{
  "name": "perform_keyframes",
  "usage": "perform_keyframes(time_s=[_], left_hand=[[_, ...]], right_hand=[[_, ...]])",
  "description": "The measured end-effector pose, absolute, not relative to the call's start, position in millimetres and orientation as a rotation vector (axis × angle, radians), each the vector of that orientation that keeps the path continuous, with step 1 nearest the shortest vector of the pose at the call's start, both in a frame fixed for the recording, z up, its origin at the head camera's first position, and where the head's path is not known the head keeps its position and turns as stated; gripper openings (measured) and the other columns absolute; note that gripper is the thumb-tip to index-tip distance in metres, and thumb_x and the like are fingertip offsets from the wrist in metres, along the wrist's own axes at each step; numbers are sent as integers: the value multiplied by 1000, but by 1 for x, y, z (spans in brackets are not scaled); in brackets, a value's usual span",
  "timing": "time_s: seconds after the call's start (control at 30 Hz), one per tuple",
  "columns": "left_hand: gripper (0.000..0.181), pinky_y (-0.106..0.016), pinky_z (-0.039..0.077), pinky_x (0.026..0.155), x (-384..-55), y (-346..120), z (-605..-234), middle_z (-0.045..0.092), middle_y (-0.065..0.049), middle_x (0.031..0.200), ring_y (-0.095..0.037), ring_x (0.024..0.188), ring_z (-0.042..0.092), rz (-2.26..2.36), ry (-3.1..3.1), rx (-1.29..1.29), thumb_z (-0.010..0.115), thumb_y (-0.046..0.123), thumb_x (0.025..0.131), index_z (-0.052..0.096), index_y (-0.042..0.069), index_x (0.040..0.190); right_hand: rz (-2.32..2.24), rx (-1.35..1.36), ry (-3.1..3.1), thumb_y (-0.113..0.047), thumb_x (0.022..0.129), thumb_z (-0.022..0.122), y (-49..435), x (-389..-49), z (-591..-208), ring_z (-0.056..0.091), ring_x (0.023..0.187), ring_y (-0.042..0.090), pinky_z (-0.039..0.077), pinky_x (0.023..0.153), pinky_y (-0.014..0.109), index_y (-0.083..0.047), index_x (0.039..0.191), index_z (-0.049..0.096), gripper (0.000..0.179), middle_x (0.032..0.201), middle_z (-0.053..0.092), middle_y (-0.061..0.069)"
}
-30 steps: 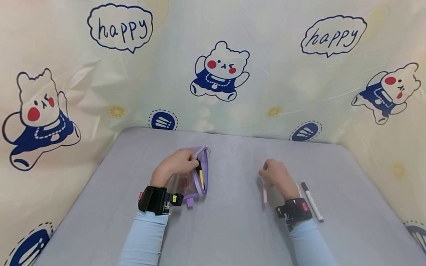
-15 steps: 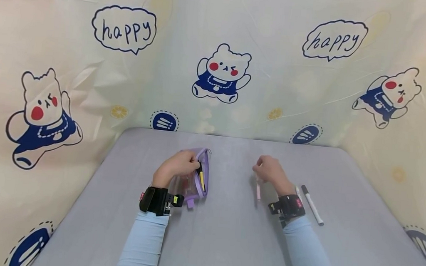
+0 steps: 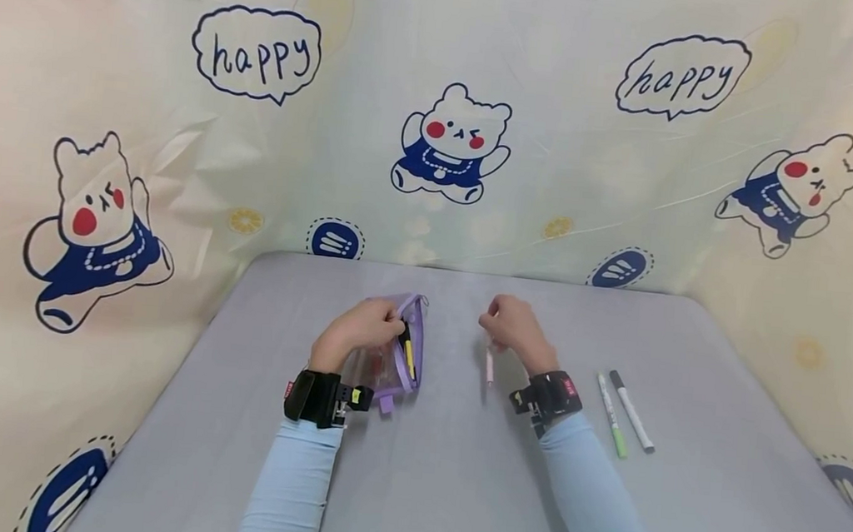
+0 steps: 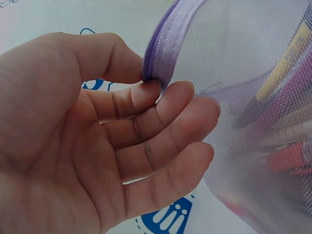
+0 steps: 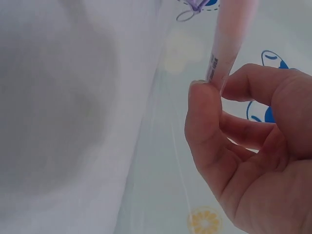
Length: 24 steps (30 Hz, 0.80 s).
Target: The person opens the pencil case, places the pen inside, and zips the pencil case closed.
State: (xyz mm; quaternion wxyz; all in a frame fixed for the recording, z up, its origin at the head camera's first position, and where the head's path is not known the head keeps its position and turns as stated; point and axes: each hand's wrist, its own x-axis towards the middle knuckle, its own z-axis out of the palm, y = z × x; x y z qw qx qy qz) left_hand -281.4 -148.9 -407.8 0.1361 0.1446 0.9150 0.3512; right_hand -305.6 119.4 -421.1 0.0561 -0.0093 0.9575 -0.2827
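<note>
My left hand (image 3: 360, 329) pinches the zipped edge of a purple mesh pencil case (image 3: 421, 341), whose mouth gapes to the right. Inside it shows a black and yellow pen (image 3: 408, 352), and through the mesh in the left wrist view there is a red item (image 4: 288, 158) among several others. Thumb and index finger hold the purple zip tape (image 4: 168, 44) there, the other fingers lying against the mesh. To the right of the case, my right hand (image 3: 517, 332) pinches a pink pen (image 3: 489, 368) by one end. In the right wrist view, that pen (image 5: 235, 29) points away from the fingertips.
A white marker with a green end (image 3: 613, 416) and a white marker with a dark cap (image 3: 631, 412) lie side by side on the grey table (image 3: 454, 485), to the right. A printed cloth (image 3: 539, 175) hangs behind the table.
My right hand has moved left with the pink pen, closer to the pencil case, uncovering the green-ended marker. The left hand keeps its hold on the case.
</note>
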Motion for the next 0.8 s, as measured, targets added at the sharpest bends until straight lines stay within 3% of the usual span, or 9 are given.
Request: perform_keyframes(time_s=[0.37,0.57,0.8], left_hand=[[18,-28,43,56,-282,-146,-407,49,-1,67,-17,59,53,1004,2661,444,49,15,92,48,11,74],[18,-28,44,56,-282,-146,-409,49,-1,68,-17,60,52,990,2659,427,49,16,92,47,11,75],[17,-31,49,58,-282,-144,-406,51,-3,71,-17,62,54,992,2648,394,50,17,94,49,10,79]], right_hand=[[-1012,-60,2924,-18,88,59,95,-314,-422,61,56,16,52,49,24,-3,97,60,18,76,64,10],[-1125,-67,2866,-15,87,58,82,-315,-420,62,53,15,58,57,35,-2,93,60,15,72,65,11],[-1229,-67,2772,-13,88,58,69,-315,-418,66,56,18,59,58,35,1,96,59,16,74,67,13]])
